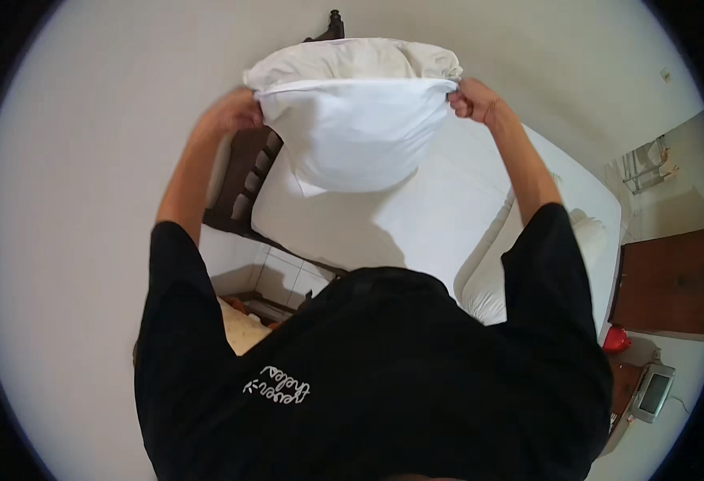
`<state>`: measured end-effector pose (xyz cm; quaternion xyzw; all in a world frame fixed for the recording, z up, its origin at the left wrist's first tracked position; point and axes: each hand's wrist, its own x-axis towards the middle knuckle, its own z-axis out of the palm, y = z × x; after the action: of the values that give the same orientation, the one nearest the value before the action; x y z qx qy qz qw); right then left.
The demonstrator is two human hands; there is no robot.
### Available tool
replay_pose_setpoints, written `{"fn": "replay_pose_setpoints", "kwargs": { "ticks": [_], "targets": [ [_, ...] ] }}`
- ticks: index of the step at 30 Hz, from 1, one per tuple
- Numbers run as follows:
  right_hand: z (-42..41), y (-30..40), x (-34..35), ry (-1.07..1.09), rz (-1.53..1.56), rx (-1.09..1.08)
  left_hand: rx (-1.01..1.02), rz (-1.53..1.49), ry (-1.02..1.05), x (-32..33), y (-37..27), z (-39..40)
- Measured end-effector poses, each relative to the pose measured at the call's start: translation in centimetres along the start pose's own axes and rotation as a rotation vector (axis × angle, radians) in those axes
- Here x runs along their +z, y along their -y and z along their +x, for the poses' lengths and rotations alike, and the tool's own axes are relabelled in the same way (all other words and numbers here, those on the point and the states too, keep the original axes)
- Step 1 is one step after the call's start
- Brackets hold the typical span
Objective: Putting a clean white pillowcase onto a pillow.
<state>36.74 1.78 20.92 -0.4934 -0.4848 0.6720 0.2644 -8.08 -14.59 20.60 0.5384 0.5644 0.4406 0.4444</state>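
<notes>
A pillow (358, 59) in off-white fabric sticks out of the open end of a white pillowcase (358, 132), which covers its near part and hangs down over the bed. My left hand (241, 111) is closed on the left corner of the pillowcase opening, slightly blurred. At the opposite corner, my right hand (472, 101) pinches the case's edge between bent fingers. Both arms are stretched out in front of me, holding pillow and case raised above the mattress (328, 231), which has a white sheet. The inside of the pillowcase is hidden.
A dark wooden headboard (238, 174) borders the mattress on the left. A white bolster (490, 270) lies along the right, partly behind my sleeve. Further right are a brown wooden cabinet (668, 282), a red object (616, 340) and a grey device with a screen (654, 392).
</notes>
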Motion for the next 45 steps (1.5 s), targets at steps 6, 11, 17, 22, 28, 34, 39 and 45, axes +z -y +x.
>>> {"fn": "replay_pose_setpoints", "kwargs": {
  "ticks": [6, 11, 17, 22, 28, 34, 39, 45],
  "targets": [
    [-1.2, 1.5, -0.3, 0.155, 0.053, -0.036, -0.155, -0.577, -0.014, -3.2, -1.3, 0.9],
    [-1.8, 1.5, -0.8, 0.156, -0.025, -0.282, -0.306, -0.260, -0.074, -0.6, -4.3, -0.5],
    [-2.0, 1.3, -2.3, 0.078, -0.242, -0.074, -0.274, -0.126, -0.250, 3.1, -4.7, -3.9],
    [-2.7, 0.3, -4.7, 0.239, -0.166, -0.084, -0.308, -0.404, -0.112, 3.3, -2.9, -4.6],
    [-0.7, 0.1, -4.1, 0.158, -0.286, -0.048, -0.384, -0.300, -0.304, 4.8, -2.2, -2.3],
    [-0.9, 2.7, -2.9, 0.076, -0.284, -0.256, -0.231, -0.281, -0.412, 5.9, -5.0, -2.3],
    [-7.3, -0.8, -4.3, -0.047, -0.299, -0.515, 0.147, 0.225, -0.490, 10.3, -5.1, -11.4],
    [-12.4, -23.6, -7.8, -0.249, -0.257, -0.233, -0.006, 0.150, -0.545, 24.7, 11.0, -24.6]
  ]
}}
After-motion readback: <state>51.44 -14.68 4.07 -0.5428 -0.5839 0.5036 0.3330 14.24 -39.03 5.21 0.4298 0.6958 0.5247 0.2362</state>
